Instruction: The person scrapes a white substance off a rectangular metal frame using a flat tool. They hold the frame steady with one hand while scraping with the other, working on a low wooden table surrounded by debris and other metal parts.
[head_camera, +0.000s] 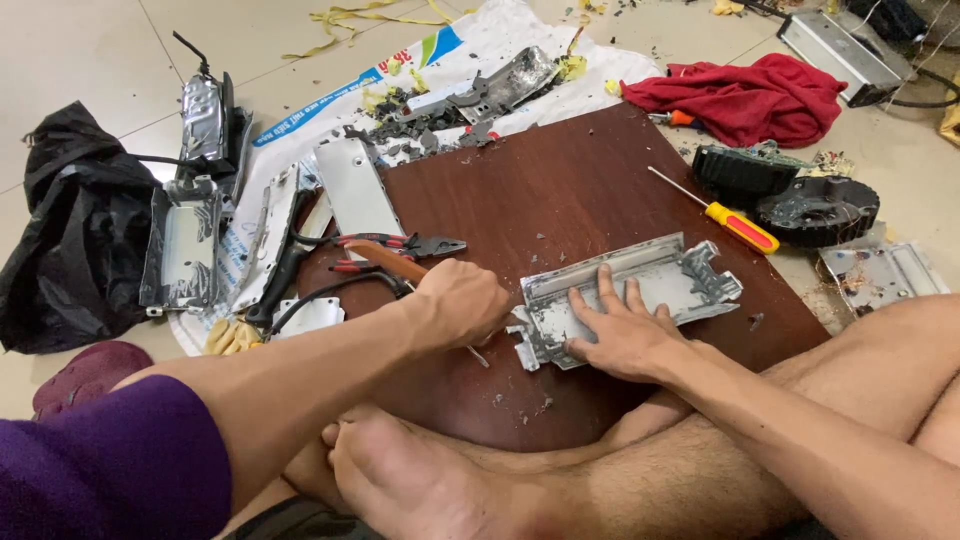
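Pale floor tiles surround a dark brown wooden board (590, 190) where a grey metal housing (640, 285) lies near the front edge. On it the right hand (620, 335) presses flat, fingers spread open. Touching its left end, the left hand (462, 300) is closed around a wooden tool handle (385, 258) (the working tip is hidden). Just beyond lie red-handled pliers (400, 243), and farther right 1 yellow screwdriver (735, 225) and a red cloth (750, 95).
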